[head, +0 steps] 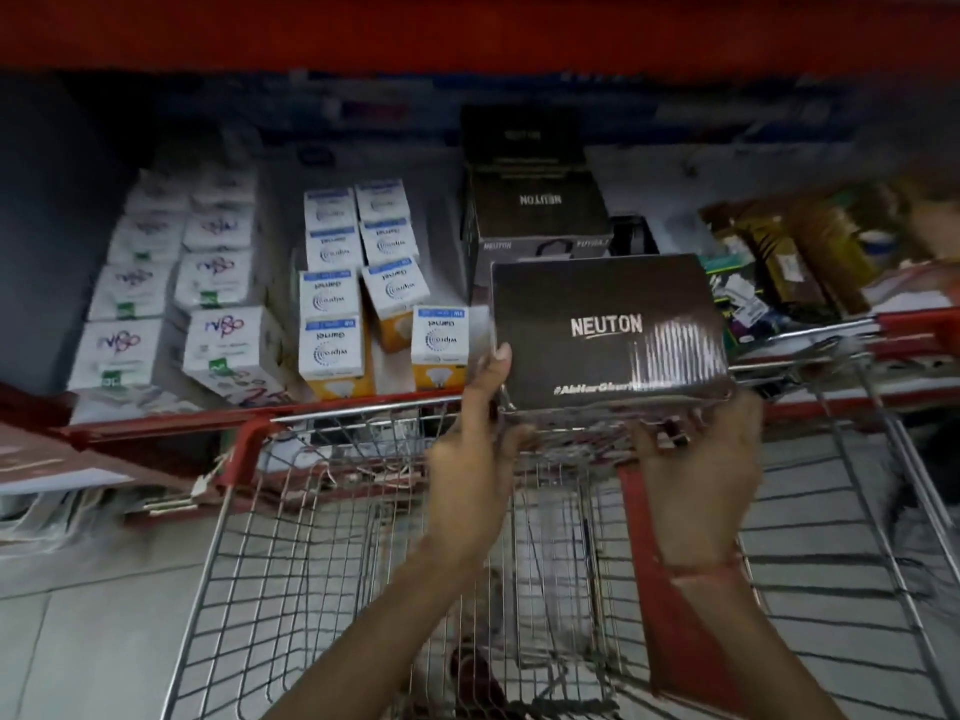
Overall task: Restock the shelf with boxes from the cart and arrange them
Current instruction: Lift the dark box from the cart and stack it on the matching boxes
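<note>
I hold a black NEUTON box (pixel 608 330) level over the far end of the wire cart (pixel 311 511), at the shelf's front edge (pixel 171 426). My left hand (pixel 478 439) grips its left side with the thumb up on the corner. From below, my right hand (pixel 696 470) supports the box's right half. Two more black NEUTON boxes (pixel 537 210) stand stacked on the shelf right behind it.
Rows of white Wipro bulb boxes (pixel 358 283) and other white boxes (pixel 171 293) fill the shelf's left part. Brown packets (pixel 800 252) lie at the right. A red shelf (pixel 467 28) hangs overhead. The cart basket has a red strip (pixel 670 589) inside.
</note>
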A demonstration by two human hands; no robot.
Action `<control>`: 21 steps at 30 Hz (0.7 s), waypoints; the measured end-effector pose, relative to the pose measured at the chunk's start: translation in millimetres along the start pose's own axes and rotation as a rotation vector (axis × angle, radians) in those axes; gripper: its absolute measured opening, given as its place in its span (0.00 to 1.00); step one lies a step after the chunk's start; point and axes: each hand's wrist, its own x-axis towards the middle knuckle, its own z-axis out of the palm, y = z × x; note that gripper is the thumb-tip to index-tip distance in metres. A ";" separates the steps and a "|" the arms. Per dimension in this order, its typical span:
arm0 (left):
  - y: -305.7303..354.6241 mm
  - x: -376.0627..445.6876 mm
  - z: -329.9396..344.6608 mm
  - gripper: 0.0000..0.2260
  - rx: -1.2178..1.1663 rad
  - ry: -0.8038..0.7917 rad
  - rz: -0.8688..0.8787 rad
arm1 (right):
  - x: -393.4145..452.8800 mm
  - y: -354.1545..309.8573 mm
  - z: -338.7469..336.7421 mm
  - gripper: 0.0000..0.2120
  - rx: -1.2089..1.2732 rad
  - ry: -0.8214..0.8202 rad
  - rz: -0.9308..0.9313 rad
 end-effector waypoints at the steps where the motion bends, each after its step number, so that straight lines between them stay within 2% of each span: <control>1: -4.2 9.8 8.1 0.35 -0.004 0.011 0.001 | 9.4 -1.7 8.6 0.31 -0.010 0.028 -0.004; 7: -20.2 51.0 36.0 0.34 0.044 0.040 -0.028 | 45.5 1.5 49.1 0.35 -0.050 0.017 0.002; 10: -18.7 58.4 41.1 0.35 0.099 0.046 -0.022 | 57.1 5.5 57.6 0.38 -0.102 -0.041 0.064; 14: -32.1 54.6 43.3 0.36 0.145 -0.014 -0.100 | 62.2 15.4 71.6 0.35 -0.161 -0.149 0.034; 16: -39.6 51.1 40.5 0.36 0.202 -0.041 -0.130 | 66.3 20.0 77.9 0.30 -0.213 -0.214 0.021; 18: -45.0 51.3 31.6 0.36 0.278 -0.094 -0.130 | 69.9 16.3 75.8 0.20 -0.281 -0.288 -0.025; 20: -47.0 52.7 11.7 0.28 0.313 -0.132 -0.033 | 68.9 7.4 70.5 0.13 -0.365 -0.299 -0.044; 21: -46.4 51.5 -4.3 0.22 0.311 -0.113 0.056 | 65.7 -0.5 67.0 0.13 -0.396 -0.252 -0.029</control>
